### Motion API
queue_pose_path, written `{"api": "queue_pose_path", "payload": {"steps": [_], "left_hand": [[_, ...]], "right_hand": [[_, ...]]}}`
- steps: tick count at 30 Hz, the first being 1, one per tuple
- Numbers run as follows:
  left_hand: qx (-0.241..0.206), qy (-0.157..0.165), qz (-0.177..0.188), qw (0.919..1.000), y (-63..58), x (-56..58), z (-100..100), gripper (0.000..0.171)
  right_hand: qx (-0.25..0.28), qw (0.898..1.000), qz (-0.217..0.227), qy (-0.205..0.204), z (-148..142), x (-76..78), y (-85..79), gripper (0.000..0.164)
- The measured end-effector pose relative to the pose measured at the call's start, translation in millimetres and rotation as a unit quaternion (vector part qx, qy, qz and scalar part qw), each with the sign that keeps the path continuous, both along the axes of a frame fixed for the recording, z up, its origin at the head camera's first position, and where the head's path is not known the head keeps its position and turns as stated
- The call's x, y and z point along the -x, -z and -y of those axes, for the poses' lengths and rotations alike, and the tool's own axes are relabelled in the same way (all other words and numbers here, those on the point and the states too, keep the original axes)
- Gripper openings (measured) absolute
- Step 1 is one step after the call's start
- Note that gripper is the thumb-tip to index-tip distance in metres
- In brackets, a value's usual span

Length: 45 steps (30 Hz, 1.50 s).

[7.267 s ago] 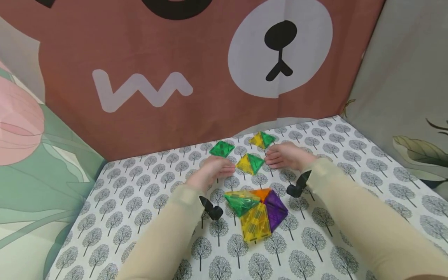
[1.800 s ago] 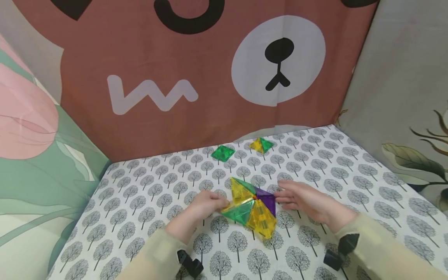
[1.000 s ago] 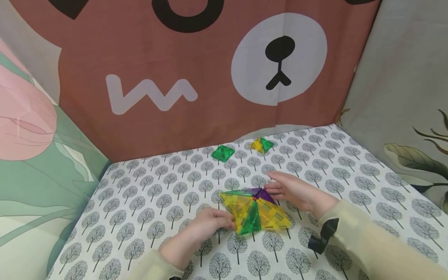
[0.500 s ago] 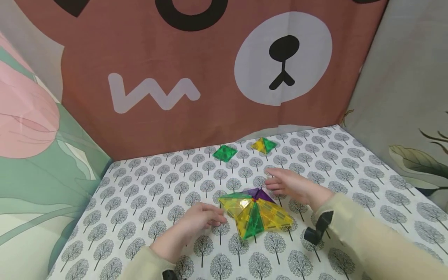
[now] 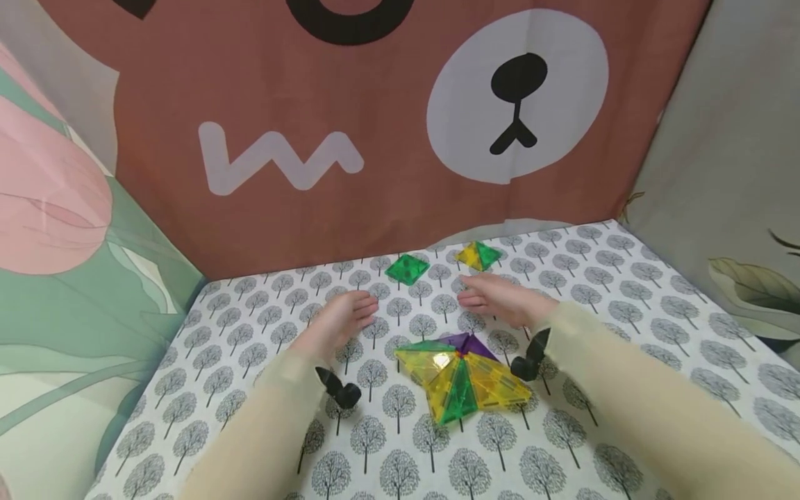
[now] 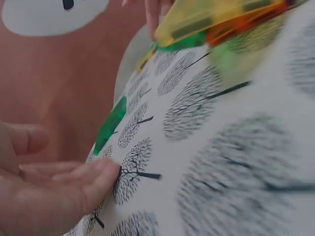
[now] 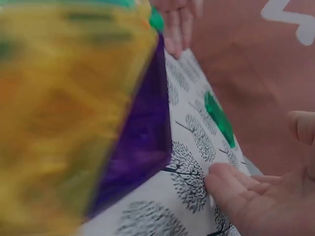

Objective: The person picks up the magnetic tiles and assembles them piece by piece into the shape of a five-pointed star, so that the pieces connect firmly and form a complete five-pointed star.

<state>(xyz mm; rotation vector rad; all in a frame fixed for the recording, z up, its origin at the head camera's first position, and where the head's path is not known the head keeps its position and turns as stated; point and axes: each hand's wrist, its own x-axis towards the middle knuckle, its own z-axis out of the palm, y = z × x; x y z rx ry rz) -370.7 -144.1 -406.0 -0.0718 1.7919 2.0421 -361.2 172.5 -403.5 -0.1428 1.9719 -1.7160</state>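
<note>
A built form of translucent magnetic tiles point(image 5: 459, 382), in yellow, green and purple with orange at its peak, rests on the tree-print cloth. Beyond it to the left, my left hand point(image 5: 340, 319) reaches forward with extended fingers and holds nothing. On the other side my right hand point(image 5: 500, 298) is also extended, its fingertips just short of a small yellow and green pyramid point(image 5: 478, 255). Further back lies a green diamond-shaped tile piece point(image 5: 407, 269), between the two hands' directions. In the right wrist view, the form's purple side point(image 7: 140, 132) stands close to the camera.
The white cloth point(image 5: 400, 451) with dark tree prints covers the work surface. A brown fabric wall point(image 5: 281, 229) with a bear face rises behind it, with patterned fabric on both sides. A small black camera point(image 5: 340, 389) is strapped at each wrist.
Both hands have left the tile form and moved forward toward the back pieces. The third small piece seen between the hands at first no longer stands alone; the form shows more yellow and green tiles.
</note>
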Motion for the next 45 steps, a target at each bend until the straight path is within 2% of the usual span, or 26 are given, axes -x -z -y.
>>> {"api": "queue_pose_path", "payload": {"steps": [3, 6, 9, 12, 16, 22, 32, 36, 40, 43, 45], "left_hand": [[-0.006, 0.019, 0.004, 0.9998, -2.0, 19.1, -9, 0.051], [0.012, 0.01, 0.001, 0.9999, -4.4, 37.4, -14, 0.052], [0.011, -0.024, 0.005, 0.9996, -4.9, 54.0, -16, 0.051], [-0.013, -0.058, 0.015, 0.9981, -3.2, 67.2, -18, 0.05], [-0.027, -0.07, 0.03, 0.9967, -1.2, 77.7, -21, 0.049], [-0.008, -0.066, 0.03, 0.9974, -3.4, 81.8, -26, 0.049], [-0.004, -0.085, 0.038, 0.9956, -4.3, 83.5, -26, 0.048], [0.025, -0.081, 0.036, 0.9958, -6.4, 79.7, -29, 0.048], [0.075, -0.083, 0.036, 0.993, -8.5, 75.5, -36, 0.05], [0.115, -0.08, 0.04, 0.9893, -6.7, 69.2, -39, 0.054], [0.127, -0.077, 0.041, 0.9881, -3.5, 63.2, -41, 0.057]], "right_hand": [[-0.002, 1.0, 0.002, -0.004, 11, 20.1, -1.8, 0.077], [0.017, 1.0, 0.002, -0.003, 22, 37.9, -3.7, 0.075], [0.016, 1.0, -0.011, 0.001, 31, 54.1, -4.6, 0.074], [0.014, 1.0, -0.016, 0.014, 37, 68.9, -3.8, 0.073], [0.035, 0.999, -0.002, 0.035, 40, 85.1, -0.7, 0.067], [0.047, 0.998, 0.004, 0.049, 40, 93.4, -0.9, 0.063], [0.049, 0.998, 0.002, 0.027, 43, 92.5, 0.7, 0.065], [0.061, 0.997, 0.021, 0.033, 43, 92.0, 1.1, 0.063], [0.077, 0.995, 0.044, 0.036, 37, 88.1, 1.7, 0.06], [0.085, 0.994, 0.062, 0.032, 29, 82.4, 4.3, 0.058], [0.089, 0.993, 0.071, 0.023, 24, 77.7, 6.7, 0.056]]}}
